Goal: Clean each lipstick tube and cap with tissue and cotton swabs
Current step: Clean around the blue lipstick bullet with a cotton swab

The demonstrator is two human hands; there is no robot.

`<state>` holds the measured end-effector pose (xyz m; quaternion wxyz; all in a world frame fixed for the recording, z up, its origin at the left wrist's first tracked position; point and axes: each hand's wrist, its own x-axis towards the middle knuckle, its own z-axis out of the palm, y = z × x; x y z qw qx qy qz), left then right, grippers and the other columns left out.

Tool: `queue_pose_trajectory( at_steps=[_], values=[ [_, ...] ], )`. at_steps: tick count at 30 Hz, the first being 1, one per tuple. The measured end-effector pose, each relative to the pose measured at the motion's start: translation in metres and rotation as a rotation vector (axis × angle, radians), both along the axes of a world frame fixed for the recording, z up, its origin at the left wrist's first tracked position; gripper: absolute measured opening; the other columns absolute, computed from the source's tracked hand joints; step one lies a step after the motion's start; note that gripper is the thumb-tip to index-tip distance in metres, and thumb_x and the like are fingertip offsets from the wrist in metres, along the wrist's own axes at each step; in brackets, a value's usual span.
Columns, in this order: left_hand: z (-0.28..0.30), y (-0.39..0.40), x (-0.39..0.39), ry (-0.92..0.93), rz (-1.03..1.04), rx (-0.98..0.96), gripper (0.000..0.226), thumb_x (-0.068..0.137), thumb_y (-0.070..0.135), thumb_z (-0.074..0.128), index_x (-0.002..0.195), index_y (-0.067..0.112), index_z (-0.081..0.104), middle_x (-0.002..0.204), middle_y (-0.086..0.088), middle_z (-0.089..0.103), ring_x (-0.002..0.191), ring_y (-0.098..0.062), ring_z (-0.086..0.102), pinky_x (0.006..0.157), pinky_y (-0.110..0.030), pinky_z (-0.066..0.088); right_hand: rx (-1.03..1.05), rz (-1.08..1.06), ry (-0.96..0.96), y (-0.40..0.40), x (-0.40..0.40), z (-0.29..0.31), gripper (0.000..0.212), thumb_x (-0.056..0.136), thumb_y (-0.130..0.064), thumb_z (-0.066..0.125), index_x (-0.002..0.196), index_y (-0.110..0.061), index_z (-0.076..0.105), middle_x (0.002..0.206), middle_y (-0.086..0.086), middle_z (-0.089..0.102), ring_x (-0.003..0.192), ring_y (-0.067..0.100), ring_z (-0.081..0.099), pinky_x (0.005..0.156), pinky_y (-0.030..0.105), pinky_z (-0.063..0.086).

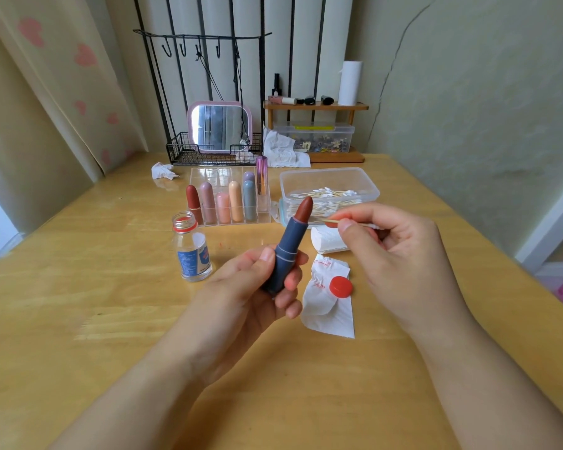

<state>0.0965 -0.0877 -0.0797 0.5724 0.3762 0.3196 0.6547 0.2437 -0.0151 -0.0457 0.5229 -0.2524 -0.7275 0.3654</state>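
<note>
Swabbing step: your left hand (267, 280) grips the uncapped lipstick tube (288, 248), right-hand fingers (346, 227) pinch a cotton swab (332, 219) at its three o'clock; next, touch the swab tip to the tube's collar.

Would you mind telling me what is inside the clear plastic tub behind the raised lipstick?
The clear plastic tub holds a heap of wooden-stemmed cotton swabs. Its near left part is covered by the blue-cased lipstick and the right hand, so what lies there cannot be seen.
</note>
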Motion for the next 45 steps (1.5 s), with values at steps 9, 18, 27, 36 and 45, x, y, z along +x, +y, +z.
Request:
queue_pose_trajectory(
  at_steps=[9, 18, 27, 36, 45],
  values=[
    [0.0058, -0.005, 0.0015, 0.037, 0.049, 0.042, 0.02, 0.08, 0.013, 0.052, 0.098, 0.006, 0.045, 0.067, -0.007, 0.05, 0.053, -0.015, 0.04, 0.054, -0.025, 0.044, -0.032, -0.022, 0.006, -0.0001, -0.0002, 0.0003, 0.029, 0.087, 0.002, 0.06, 0.073, -0.023, 0.068, 0.054, 0.019, 0.035, 0.048, 0.009, 0.034, 0.045, 0.01, 0.034],
    [0.0031, -0.0033, 0.0005, 0.101, 0.085, 0.037, 0.023, 0.083, 0.019, 0.051, 0.099, 0.003, 0.047, 0.074, -0.008, 0.054, 0.058, -0.014, 0.044, 0.058, -0.025, 0.046, 0.017, 0.023, 0.009, -0.0055, -0.0015, 0.0015, 0.014, 0.08, -0.014, 0.057, 0.076, -0.022, 0.067, 0.046, -0.007, 0.036, 0.043, 0.001, 0.038, 0.047, 0.008, 0.033],
    [0.0025, -0.0043, 0.0019, 0.105, 0.082, 0.039, 0.018, 0.083, 0.017, 0.05, 0.095, 0.004, 0.048, 0.071, -0.006, 0.053, 0.056, -0.014, 0.042, 0.056, -0.025, 0.044, 0.051, -0.002, -0.025, -0.0049, -0.0014, 0.001, 0.015, 0.082, -0.012, 0.058, 0.077, -0.022, 0.068, 0.046, -0.006, 0.034, 0.044, 0.003, 0.038, 0.048, 0.011, 0.033],
    [0.0031, -0.0044, 0.0015, 0.1, 0.061, 0.048, 0.018, 0.084, 0.016, 0.049, 0.097, 0.004, 0.047, 0.072, -0.007, 0.051, 0.057, -0.015, 0.04, 0.057, -0.025, 0.044, 0.09, 0.01, -0.037, -0.0031, -0.001, 0.001, 0.013, 0.081, -0.015, 0.058, 0.078, -0.022, 0.069, 0.049, 0.006, 0.038, 0.047, 0.003, 0.039, 0.05, 0.009, 0.034],
    [0.0046, -0.0044, 0.002, 0.086, 0.059, 0.04, 0.017, 0.083, 0.016, 0.049, 0.095, 0.004, 0.047, 0.07, -0.007, 0.05, 0.056, -0.015, 0.038, 0.054, -0.025, 0.043, 0.063, -0.014, -0.014, 0.0008, -0.0002, 0.0003, 0.015, 0.079, -0.015, 0.058, 0.075, -0.025, 0.068, 0.049, -0.006, 0.035, 0.047, 0.003, 0.038, 0.051, 0.008, 0.033]
  ],
)
